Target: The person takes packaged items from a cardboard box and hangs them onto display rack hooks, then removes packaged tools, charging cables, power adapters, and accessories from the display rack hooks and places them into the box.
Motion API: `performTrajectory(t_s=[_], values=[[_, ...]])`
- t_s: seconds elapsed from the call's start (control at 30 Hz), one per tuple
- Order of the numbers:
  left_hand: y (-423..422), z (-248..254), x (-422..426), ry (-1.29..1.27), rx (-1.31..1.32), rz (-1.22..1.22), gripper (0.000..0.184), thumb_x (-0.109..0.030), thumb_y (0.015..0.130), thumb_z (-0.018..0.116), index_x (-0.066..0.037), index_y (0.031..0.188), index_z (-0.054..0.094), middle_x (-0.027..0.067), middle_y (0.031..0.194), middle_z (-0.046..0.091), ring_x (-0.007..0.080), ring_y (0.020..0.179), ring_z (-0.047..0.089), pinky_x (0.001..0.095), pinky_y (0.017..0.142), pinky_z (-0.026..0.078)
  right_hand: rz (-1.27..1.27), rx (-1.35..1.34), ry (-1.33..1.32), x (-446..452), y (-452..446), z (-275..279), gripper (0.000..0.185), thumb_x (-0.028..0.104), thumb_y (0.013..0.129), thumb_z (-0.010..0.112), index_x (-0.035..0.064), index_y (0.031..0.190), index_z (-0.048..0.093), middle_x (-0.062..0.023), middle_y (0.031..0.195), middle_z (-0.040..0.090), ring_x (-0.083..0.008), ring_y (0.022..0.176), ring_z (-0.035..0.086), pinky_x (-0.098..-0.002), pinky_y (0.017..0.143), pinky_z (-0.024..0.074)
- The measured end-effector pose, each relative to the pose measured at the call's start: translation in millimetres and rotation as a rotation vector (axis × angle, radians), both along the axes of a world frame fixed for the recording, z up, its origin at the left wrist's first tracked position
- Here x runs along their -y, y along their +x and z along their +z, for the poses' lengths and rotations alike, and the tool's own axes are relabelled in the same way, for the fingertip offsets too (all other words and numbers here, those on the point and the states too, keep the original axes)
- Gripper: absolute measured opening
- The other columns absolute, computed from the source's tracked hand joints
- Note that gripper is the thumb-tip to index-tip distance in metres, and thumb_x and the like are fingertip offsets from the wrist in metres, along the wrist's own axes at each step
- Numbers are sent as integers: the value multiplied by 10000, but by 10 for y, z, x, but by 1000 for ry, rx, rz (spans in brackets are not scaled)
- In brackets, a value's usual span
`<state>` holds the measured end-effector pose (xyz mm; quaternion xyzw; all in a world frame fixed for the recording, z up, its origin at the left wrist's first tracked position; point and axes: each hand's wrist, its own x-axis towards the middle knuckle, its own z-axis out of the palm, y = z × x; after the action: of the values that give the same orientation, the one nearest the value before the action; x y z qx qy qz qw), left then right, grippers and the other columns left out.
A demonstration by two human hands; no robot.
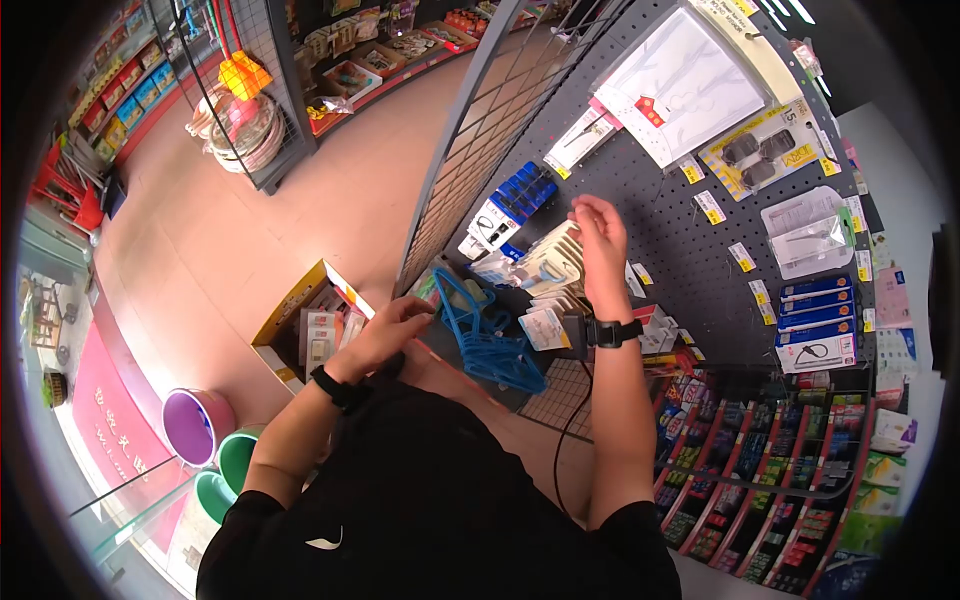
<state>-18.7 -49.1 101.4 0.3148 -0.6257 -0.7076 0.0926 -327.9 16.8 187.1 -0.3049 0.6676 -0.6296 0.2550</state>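
My right hand (600, 245) is raised in front of the pegboard, fingers loosely bent, with nothing visible in it. Just left of it hang several beige-carded packs (553, 262) on a hook, and blue-and-white cable boxes (512, 205) hang higher up. My left hand (393, 328) hovers palm down, fingers loosely stretched and empty. It is beside an open yellow carton (290, 318) with small packages inside. Blue plastic hangers (485, 335) lie between my hands, low by the shelf. Black bands are on both wrists.
The dark pegboard (690, 265) carries price tags and hanging packs. A wire mesh panel (455, 150) borders it on the left. Racks of small packets (760, 470) stand low on the right. Purple (195, 428) and green buckets (238, 458) stand at the lower left.
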Motion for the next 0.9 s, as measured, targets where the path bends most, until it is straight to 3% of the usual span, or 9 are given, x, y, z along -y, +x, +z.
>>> performTrajectory(t_s=[0.33,0.5,0.63,0.7,0.9], values=[[16,-61,-48,88,-96,83,239,-151,937,581,5,1114,619,51,999,651,121,916,599,264,825,485,-197,-198,5,659,-539,-16,436,171,889,664,1,1255,500,-113,1209,563,-192,1017,589,-297,792,487],[102,-166,-42,113,-147,139,233,-125,935,555,18,1108,615,70,1005,659,136,978,620,281,865,483,-254,-270,-70,823,-695,-150,324,139,858,703,-36,1110,599,-109,1073,631,-188,985,594,-312,846,477],[109,-204,-25,121,-145,154,235,-119,930,547,18,1109,615,74,1007,660,140,986,620,284,863,483,-218,-185,-59,894,-708,-150,319,141,862,699,-36,1108,599,-97,1052,640,-182,945,598,-310,842,473],[105,-209,-26,124,-139,153,238,-121,926,550,14,1110,616,70,1000,657,134,951,615,278,847,485,-223,-260,-92,916,-661,-130,215,147,895,681,25,1061,622,-16,941,632,-81,824,561,-235,667,429],[71,-171,6,123,-122,144,239,-132,929,554,7,1113,617,59,968,647,119,875,594,264,810,485,-132,-75,-137,766,-284,46,136,140,932,620,43,1010,568,-14,918,601,-92,792,550,-265,648,467]])
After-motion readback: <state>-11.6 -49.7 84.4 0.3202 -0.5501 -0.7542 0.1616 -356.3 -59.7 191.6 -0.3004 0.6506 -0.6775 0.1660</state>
